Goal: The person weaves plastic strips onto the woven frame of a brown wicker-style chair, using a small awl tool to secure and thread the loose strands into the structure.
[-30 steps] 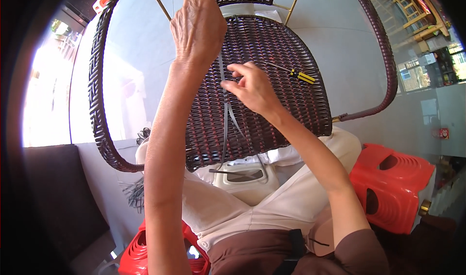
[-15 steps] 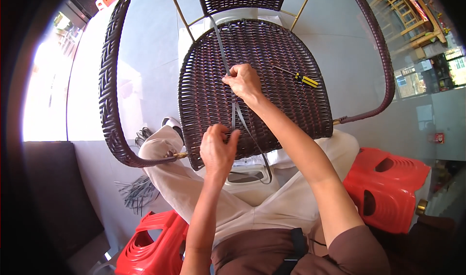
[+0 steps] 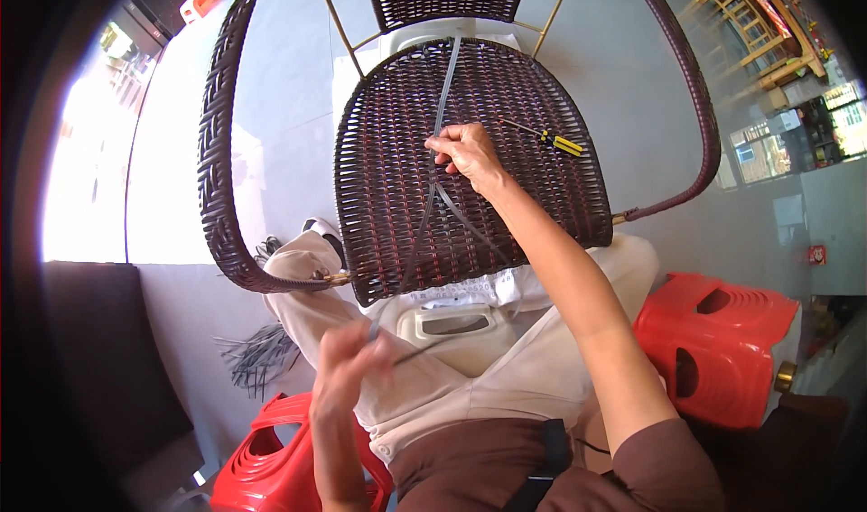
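A dark brown woven chair seat [image 3: 479, 178] lies before me. A long flat grey weaving strip [image 3: 447, 83] runs down its middle, and the fingers of my right hand [image 3: 467, 151] are closed on it there. Below that hand the strip forks in two over the weave. One length leads down toward my left hand [image 3: 346, 367], which is blurred by motion over my thigh; its fingers look closed on the strip, with a dark tail trailing right. A screwdriver [image 3: 555, 140] with a yellow and black handle rests on the seat's right side.
Looped woven armrests [image 3: 221, 142] curve out on both sides of the seat. Red plastic stools stand at my left [image 3: 262, 444] and right [image 3: 718, 349]. A white plastic stool [image 3: 461, 331] sits between my legs. Loose strips [image 3: 262, 357] lie on the floor at left.
My left hand has swung down and left from the seat's front edge to above my thigh, drawing the strip. My right hand has shifted slightly right; the strip's upper length swung right.
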The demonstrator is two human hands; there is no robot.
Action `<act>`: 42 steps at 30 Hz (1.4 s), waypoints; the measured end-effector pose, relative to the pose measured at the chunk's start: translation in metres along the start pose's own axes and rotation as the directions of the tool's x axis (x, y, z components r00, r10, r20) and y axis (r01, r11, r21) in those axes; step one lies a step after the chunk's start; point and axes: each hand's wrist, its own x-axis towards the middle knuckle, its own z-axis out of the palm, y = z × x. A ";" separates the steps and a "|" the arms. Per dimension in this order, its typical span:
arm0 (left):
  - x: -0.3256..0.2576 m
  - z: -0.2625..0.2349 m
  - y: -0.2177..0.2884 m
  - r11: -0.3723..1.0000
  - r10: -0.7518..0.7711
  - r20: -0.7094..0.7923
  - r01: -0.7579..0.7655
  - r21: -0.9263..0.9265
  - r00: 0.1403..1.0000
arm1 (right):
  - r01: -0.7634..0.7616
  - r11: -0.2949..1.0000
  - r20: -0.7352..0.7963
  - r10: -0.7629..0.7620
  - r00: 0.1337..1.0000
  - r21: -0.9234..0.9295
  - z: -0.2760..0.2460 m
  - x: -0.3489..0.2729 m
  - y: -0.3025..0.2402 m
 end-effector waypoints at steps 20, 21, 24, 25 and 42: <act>-0.071 0.053 -0.002 0.993 -0.053 0.440 0.096 -0.076 0.897 | 0.220 0.966 -0.249 -0.249 0.936 -0.138 -0.023 0.050 -0.064; -0.064 0.058 -0.005 0.993 -0.054 0.432 0.095 -0.074 0.900 | 0.280 0.949 -0.285 -0.311 0.907 -0.145 -0.024 0.055 -0.083; -0.031 0.073 -0.019 0.996 -0.022 0.370 -0.012 0.088 0.929 | 0.512 0.823 -0.300 -0.568 0.767 -0.248 -0.052 0.073 -0.142; -0.021 0.075 -0.027 0.993 0.075 0.309 -0.101 0.067 0.948 | 0.520 0.828 -0.314 -0.560 0.767 -0.208 -0.062 0.077 -0.166; 0.011 0.078 -0.060 0.949 0.074 -0.105 -0.103 -0.299 0.992 | 0.382 0.837 0.004 -0.414 0.910 -0.391 -0.062 -0.016 -0.055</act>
